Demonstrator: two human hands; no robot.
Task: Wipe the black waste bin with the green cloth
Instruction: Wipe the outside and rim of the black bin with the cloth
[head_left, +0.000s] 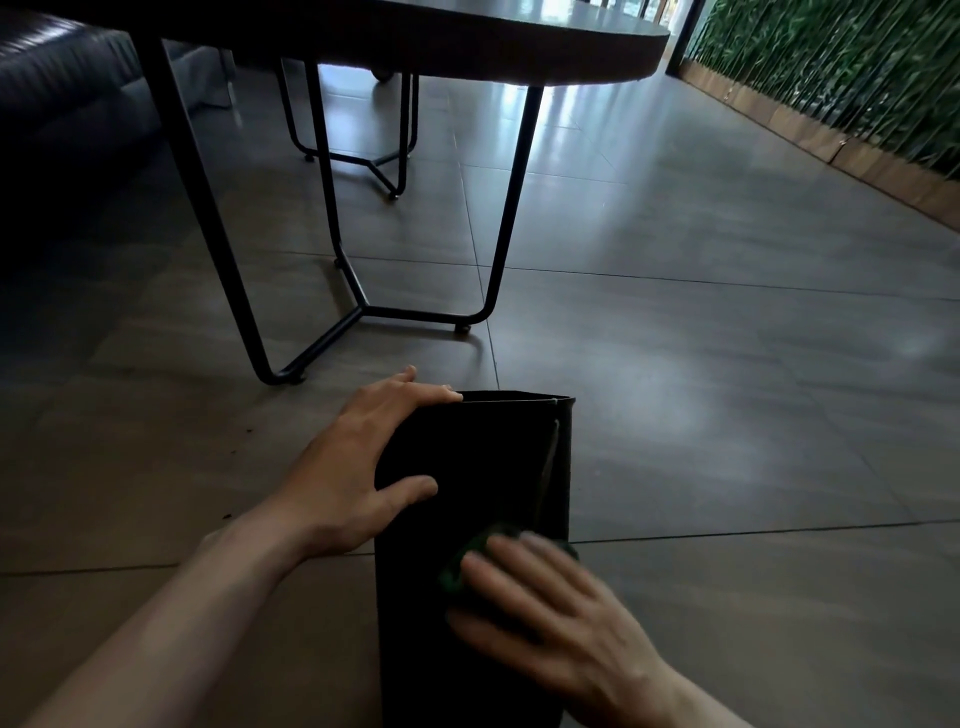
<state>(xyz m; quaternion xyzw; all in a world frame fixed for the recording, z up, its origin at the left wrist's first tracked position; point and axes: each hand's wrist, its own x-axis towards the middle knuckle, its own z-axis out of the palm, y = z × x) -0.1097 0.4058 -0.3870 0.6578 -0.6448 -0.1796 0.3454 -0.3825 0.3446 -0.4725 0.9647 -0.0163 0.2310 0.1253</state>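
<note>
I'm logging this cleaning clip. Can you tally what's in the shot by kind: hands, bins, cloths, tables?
Hands: 2, the left hand and the right hand
Black waste bins: 1
Green cloths: 1
Tables: 1 in full view; only the legs of a second frame show behind it
Total: 5

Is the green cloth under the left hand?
No, the green cloth is under the right hand; the left hand only rests on the black bin.

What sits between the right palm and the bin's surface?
The green cloth, pressed under the right hand against the black waste bin, in the head view.
</note>
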